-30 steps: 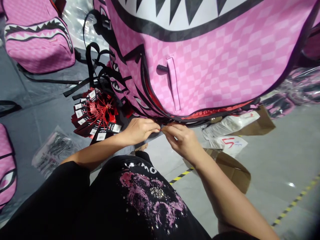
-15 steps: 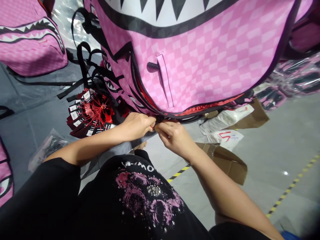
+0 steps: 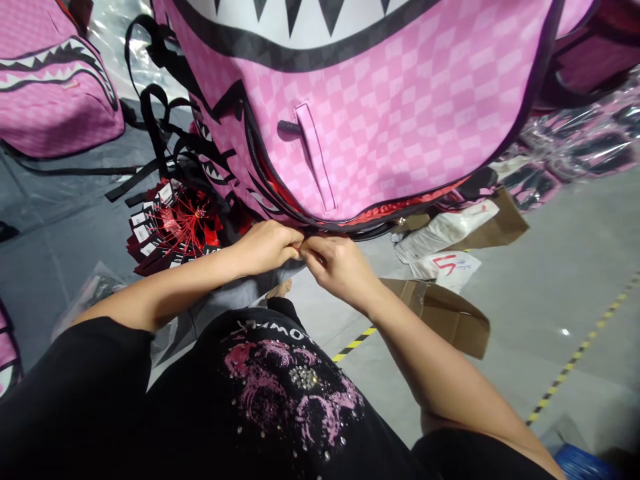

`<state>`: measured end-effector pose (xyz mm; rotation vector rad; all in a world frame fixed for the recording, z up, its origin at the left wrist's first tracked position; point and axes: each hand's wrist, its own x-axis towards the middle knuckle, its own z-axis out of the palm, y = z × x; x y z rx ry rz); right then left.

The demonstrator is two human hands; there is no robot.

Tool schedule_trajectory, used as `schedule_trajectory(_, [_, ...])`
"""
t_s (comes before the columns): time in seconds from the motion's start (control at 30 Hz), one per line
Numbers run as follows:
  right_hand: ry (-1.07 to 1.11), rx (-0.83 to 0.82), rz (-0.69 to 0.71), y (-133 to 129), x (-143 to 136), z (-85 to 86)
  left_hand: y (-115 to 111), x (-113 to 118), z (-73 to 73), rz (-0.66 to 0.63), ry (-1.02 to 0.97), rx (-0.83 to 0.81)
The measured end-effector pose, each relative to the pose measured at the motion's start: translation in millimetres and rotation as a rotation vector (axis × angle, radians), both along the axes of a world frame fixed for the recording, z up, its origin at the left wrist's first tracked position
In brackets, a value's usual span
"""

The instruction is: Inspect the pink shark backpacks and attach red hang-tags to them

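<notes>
A large pink checkered backpack (image 3: 390, 127) with a shark-tooth print fills the upper middle, its curved front zipper partly open on a red lining (image 3: 395, 212). At the bag's lower edge, my left hand (image 3: 273, 245) has its fingers pinched together. My right hand (image 3: 337, 263) meets it there, thumb and fingers also closed. A small reddish bit shows between the fingertips, but what they hold is too small and hidden to name. Left of my left hand lies a fanned bunch of dark red and black tags (image 3: 175, 227) with red strings.
Another pink backpack (image 3: 55, 100) lies on the grey table (image 3: 60, 207) at left, near a clear plastic bag (image 3: 93, 293). Black straps (image 3: 155, 127) hang beside the large bag. On the floor are cardboard (image 3: 450, 317), white plastic wrapping (image 3: 445, 233) and plastic-wrapped pink bags (image 3: 575, 147).
The whole view has shifted slightly, so the backpack sits a little further left. My hands stay together at its lower edge, fingertips now pressed closer to each other.
</notes>
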<state>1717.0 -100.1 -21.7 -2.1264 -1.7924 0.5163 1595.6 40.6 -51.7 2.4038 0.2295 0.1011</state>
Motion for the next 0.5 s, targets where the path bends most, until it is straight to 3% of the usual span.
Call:
schedule_trajectory(0.1, [0.02,0.0,-0.004,0.3,-1.0,-0.2,4.3,-4.3,-3.3,-0.044,-0.056,-0.152])
schedule_trajectory(0.2, [0.012,-0.007,-0.004,0.6,-2.5,-0.3,5.5,-8.3,-4.7,-0.102,-0.092,-0.178])
schedule_trajectory(0.4, [-0.001,-0.007,-0.018,0.1,-1.2,0.3,-0.8,-4.8,0.8,0.005,-0.02,0.145])
schedule_trajectory(0.5, [0.036,0.017,-0.01,-0.6,0.9,0.2,-0.2,-1.9,3.4,-0.021,-0.003,0.154])
